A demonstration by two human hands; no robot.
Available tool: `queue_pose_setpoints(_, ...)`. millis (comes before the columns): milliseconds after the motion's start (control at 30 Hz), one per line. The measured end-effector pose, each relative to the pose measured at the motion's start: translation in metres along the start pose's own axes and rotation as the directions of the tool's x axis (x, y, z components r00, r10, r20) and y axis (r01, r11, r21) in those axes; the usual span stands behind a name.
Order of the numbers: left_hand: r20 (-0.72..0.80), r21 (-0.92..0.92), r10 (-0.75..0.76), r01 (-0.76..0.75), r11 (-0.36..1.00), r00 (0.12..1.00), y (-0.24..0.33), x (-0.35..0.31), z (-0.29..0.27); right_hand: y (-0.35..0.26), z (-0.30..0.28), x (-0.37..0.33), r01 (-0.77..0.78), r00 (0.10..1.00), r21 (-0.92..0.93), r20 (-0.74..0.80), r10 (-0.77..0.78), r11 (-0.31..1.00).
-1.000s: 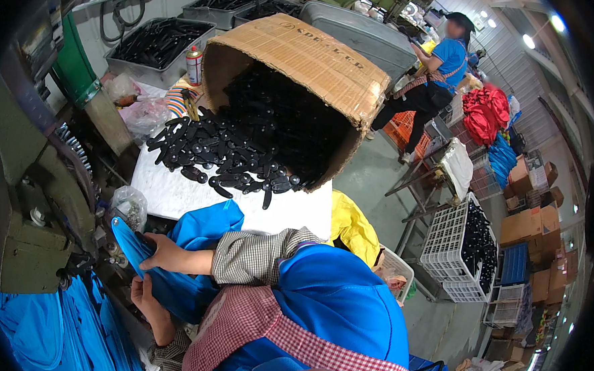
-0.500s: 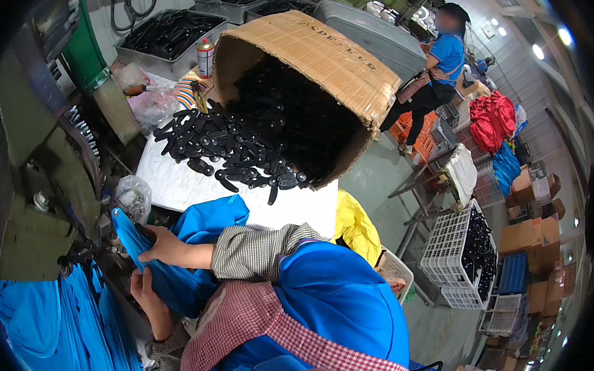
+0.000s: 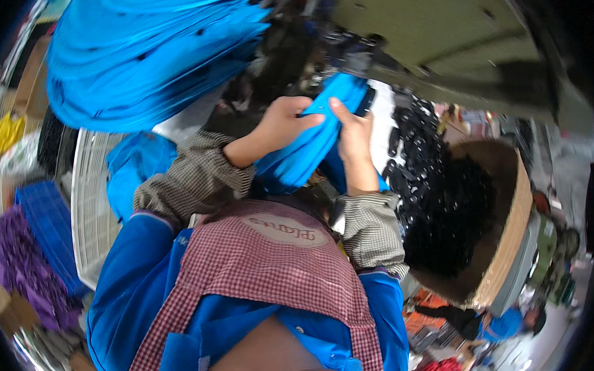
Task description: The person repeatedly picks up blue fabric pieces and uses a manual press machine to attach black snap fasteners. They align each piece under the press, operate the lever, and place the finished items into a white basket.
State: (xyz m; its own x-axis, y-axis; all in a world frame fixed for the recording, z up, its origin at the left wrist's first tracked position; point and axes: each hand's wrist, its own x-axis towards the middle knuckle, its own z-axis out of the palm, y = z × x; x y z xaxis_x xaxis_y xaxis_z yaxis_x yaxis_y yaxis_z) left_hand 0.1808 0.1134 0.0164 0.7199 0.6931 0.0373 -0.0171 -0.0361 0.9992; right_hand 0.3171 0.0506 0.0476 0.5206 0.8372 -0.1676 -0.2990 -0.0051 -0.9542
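Head view, swung round since half a second ago so the work now lies straight ahead: left of the grip, a white slatted crate [image 3: 86, 198] holds crumpled blue fabric [image 3: 124, 170]; the left hand [image 3: 280, 127] pinches the folded blue cloth [image 3: 307, 146], the right hand [image 3: 355, 140] clasps its other side, its far end just by the olive-green machine [image 3: 439, 38]; right of the grip, an open cardboard box [image 3: 506, 253] spills black parts [image 3: 412, 165]

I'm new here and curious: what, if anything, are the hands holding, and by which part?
Blue cloth: the left hand holds its left edge, the right hand its right side near the upper end, thumb on top.
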Motion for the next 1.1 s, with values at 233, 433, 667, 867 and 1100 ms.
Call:
queue_pose_setpoints(233,-0.089,-0.076,-0.147,0.141,0.987,0.985,0.009,-0.003,-0.004,0.009,0.008,0.009,-0.025,0.999,0.183,0.050,0.016,0.983)
queue_pose_setpoints(433,-0.188,0.139,-0.019,0.045,0.989,0.982,0.008,0.018,-0.001,-0.003,0.009,0.023,0.037,0.999,0.173,0.004,-0.038,0.984)
queue_pose_setpoints(667,-0.155,-0.094,-0.132,0.119,0.988,0.979,-0.008,0.051,-0.018,0.009,0.011,0.062,0.155,0.988,-0.001,0.009,-0.155,0.988)
queue_pose_setpoints(867,0.013,-0.454,-0.559,0.503,0.736,0.829,0.006,0.048,-0.019,0.015,0.006,0.062,-0.055,0.998,0.080,0.002,0.055,0.995)
queue_pose_setpoints(1100,-0.042,-0.375,-0.412,0.368,0.851,0.910,0.000,0.023,-0.014,0.005,-0.025,0.041,-0.111,0.993,0.170,-0.013,0.115,0.979)
